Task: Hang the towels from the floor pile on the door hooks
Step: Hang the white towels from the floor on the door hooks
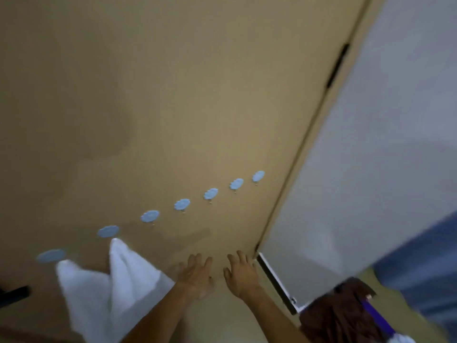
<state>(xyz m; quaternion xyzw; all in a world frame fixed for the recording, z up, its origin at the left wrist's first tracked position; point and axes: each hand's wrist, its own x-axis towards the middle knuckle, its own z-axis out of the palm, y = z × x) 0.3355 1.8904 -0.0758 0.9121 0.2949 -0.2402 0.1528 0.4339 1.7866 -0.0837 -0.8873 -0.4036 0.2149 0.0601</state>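
A tan door (173, 95) fills the view, with a slanted row of several light-blue cloud-shaped hooks (182, 204) across it. Two white towels hang from the two leftmost hooks: one (81, 290) at the far left, another (131, 276) just right of it. My left hand (196, 276) and my right hand (242, 273) are both raised in front of the door below the row, fingers spread, holding nothing. The floor pile is not in view.
The door's hinge edge and frame (309, 149) run diagonally at the right, beside a pale grey wall (371, 169). A brown mop head with a purple handle (346, 315) leans at the lower right. A dark door handle (14, 293) shows at the left edge.
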